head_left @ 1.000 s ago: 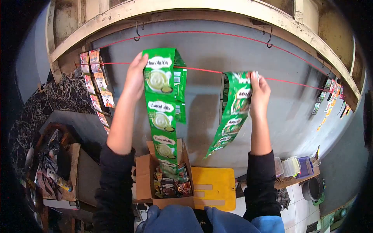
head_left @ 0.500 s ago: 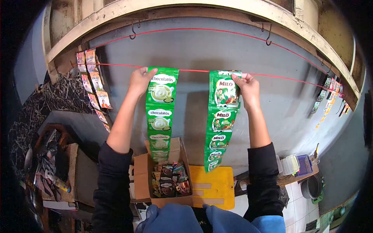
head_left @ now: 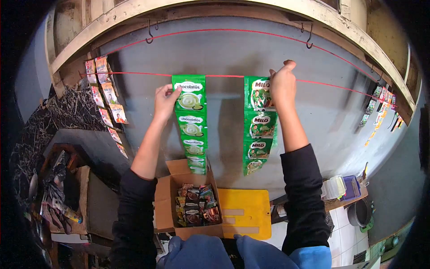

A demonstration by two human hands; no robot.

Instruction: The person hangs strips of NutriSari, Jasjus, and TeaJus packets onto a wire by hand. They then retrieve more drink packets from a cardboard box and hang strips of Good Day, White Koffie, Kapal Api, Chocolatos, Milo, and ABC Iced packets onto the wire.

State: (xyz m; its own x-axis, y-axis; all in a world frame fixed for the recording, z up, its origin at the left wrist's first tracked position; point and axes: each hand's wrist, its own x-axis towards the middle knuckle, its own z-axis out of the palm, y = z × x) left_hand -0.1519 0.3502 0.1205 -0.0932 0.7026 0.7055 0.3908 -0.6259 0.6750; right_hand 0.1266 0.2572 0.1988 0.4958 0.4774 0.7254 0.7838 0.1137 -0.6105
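Observation:
A green strip of Chocolatos sachets (head_left: pixel 192 120) hangs from the lower red string (head_left: pixel 224 75). My left hand (head_left: pixel 165 104) pinches its left edge near the top sachet, thumb in front. To the right, a green strip of Milo sachets (head_left: pixel 260 123) hangs from the same string. My right hand (head_left: pixel 284 87) is at the upper right edge of the Milo strip and covers part of its top sachet. Its thumb and a finger point up, apart, above the string; the other fingers are mostly hidden.
Below stands an open cardboard box (head_left: pixel 163 204) of sachets, beside a yellow board (head_left: pixel 255 213). More sachet strips (head_left: pixel 107 92) hang at the left and others (head_left: pixel 380 110) at the right. Metal hooks (head_left: pixel 309 42) hang near the upper red string (head_left: pixel 224 30). Plastic containers (head_left: pixel 335 188) stand low right.
My right hand has risen from the Milo strip's top corner, its fingers now above the string. My left hand has slid lower on the Chocolatos strip's edge. Both strips' lower ends have swung.

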